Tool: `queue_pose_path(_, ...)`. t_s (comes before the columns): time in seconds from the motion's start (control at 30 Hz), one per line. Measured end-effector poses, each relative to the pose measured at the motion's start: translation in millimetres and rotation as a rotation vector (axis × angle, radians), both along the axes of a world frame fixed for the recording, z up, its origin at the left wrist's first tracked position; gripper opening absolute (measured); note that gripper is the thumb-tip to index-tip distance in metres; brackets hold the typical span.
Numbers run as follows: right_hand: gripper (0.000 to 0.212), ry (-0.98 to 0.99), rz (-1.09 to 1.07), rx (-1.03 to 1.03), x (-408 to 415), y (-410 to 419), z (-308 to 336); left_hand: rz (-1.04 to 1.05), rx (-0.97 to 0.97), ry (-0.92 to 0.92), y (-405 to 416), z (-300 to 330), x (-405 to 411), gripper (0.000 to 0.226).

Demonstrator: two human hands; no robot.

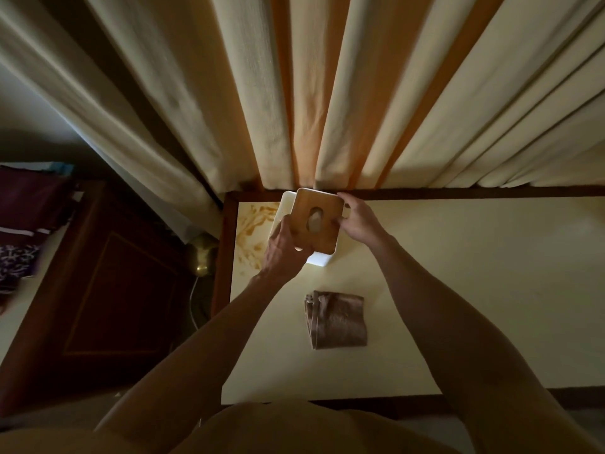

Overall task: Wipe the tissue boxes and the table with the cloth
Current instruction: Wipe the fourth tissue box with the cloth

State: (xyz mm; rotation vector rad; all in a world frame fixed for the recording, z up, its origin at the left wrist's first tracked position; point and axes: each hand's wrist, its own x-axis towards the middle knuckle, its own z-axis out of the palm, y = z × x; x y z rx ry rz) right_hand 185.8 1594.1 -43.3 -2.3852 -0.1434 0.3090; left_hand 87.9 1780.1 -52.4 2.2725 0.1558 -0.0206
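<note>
Hands, two [284,247] [357,221], grip one tissue box [316,221]; one cloth [337,319] beside.

No legible text, label, brand, number or sign appears in the head view. The wooden lid of the tissue box [316,224], gripped between the left hand [284,250] and the right hand [357,221], carries no readable marking. The folded cloth [337,319], lying near the hands on the side toward the person, is unmarked. The orange-brown smears on the table [458,290] beside the left hand form no characters.
</note>
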Motion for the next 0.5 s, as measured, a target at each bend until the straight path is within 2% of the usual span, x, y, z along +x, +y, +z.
queue_pose_path(0.1, 0.068, 0.026, -0.017, -0.012, -2.7, -11.6, -3.5, -0.111, 0.009, 0.026, 3.8, 1.3, 1.8, 0.097)
queue_pose_path(0.17, 0.061, 0.060, -0.044, -0.024, -9.4, -23.5, -4.0, -0.215, 0.019, 0.056, 7.2, 1.6, 3.8, 0.108)
queue_pose_path(0.33, 0.055, 0.106, -0.208, 0.022, -50.0, -50.9, -5.8, -0.362, 0.041, 0.036, 5.8, 2.2, 11.5, 0.112)
queue_pose_path(0.5, 0.056, 0.103, -0.359, 0.184, -86.4, -75.1, -13.0, -0.332, 0.054, 0.127, 5.0, -4.2, 8.7, 0.120)
